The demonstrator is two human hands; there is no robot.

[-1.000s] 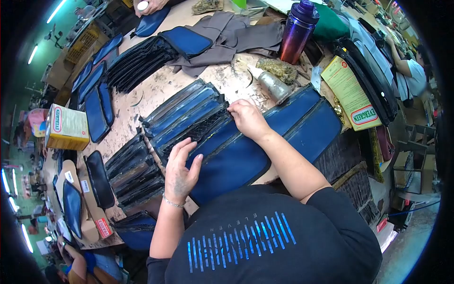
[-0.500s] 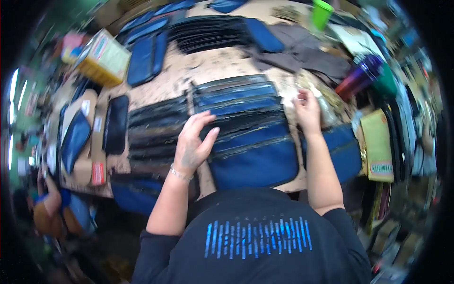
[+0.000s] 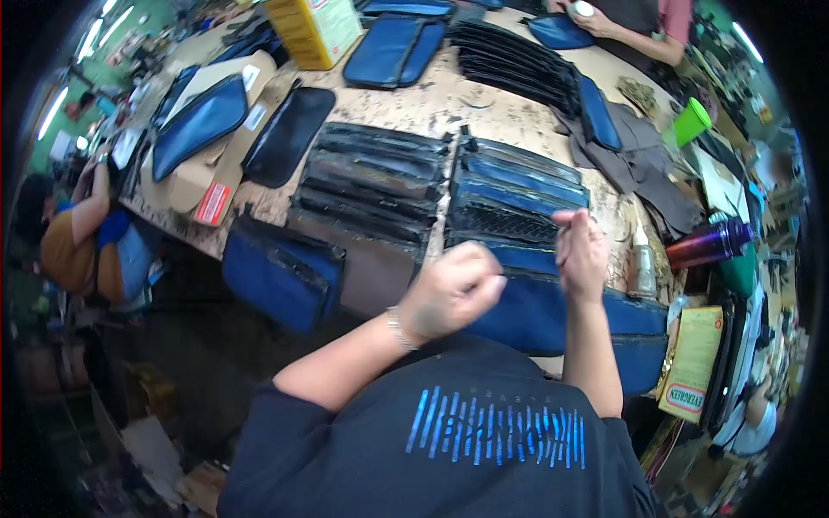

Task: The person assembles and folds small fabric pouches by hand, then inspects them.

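My left hand point(image 3: 451, 293) is curled closed over the near part of the blue zippered pieces point(image 3: 509, 306); what its fingers hold, if anything, is hidden. To its right, my right hand point(image 3: 583, 252) is raised with its fingers bent together above the right edge of those pieces, and its contents cannot be made out. Overlapping black and brown zippered pieces point(image 3: 371, 186) lie to the left of the blue ones. A glue-like bottle point(image 3: 642, 268) stands just right of my right hand.
A purple tumbler point(image 3: 712, 244), a green cup point(image 3: 691, 123) and a yellow packet point(image 3: 693, 363) are at the right. Blue pouches point(image 3: 200, 127) lie on cardboard at the left, near a yellow box point(image 3: 315, 33). Co-workers appear at far left and top right.
The view has swung left, shifting the table contents. My left hand has gone from spread to curled and is nearer my right hand. A co-worker's hands now show at the top right.
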